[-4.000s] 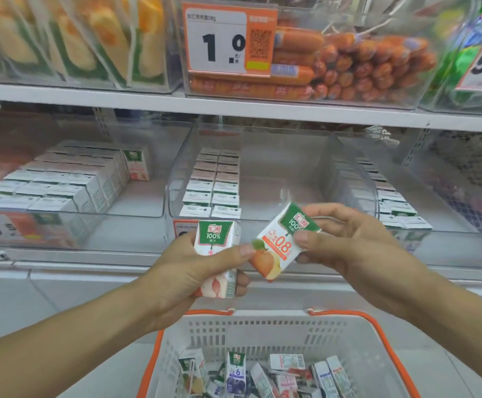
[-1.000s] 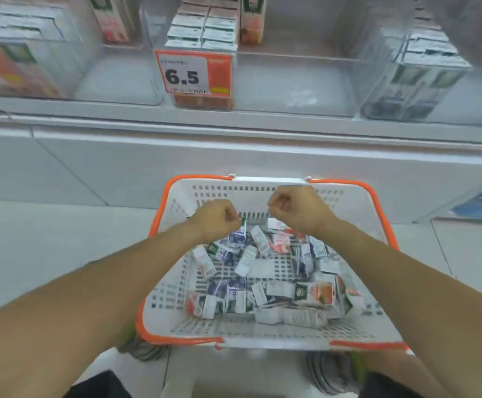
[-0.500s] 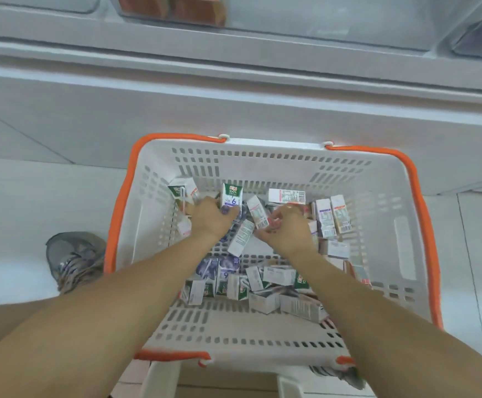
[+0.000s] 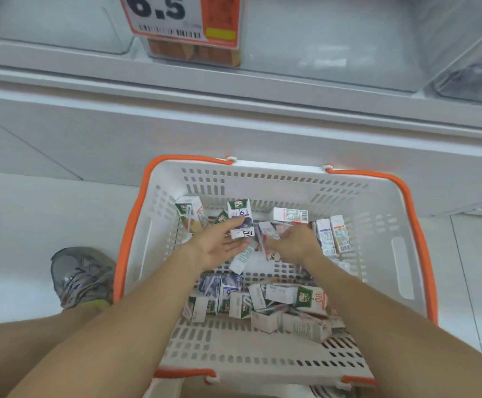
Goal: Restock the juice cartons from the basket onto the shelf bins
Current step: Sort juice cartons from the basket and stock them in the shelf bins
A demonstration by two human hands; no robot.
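A white basket with an orange rim stands on the floor below the shelf and holds several small juice cartons, lying loose. Both my hands are inside it, near the far wall. My left hand is turned palm up, and its thumb and fingers hold the lower end of an upright purple carton. My right hand lies palm down, fingers curled round a pink-and-white carton. The clear shelf bins show only along the top edge.
An orange price tag reading 6.5 hangs on the middle bin's front. The white shelf ledge juts out above the basket. My grey shoe stands on the pale floor left of the basket.
Four seconds ago my hands held two cartons at the bins; they have since dropped into the basket. My left hand has turned palm up onto the purple carton, and my right hand stays on the pink one.
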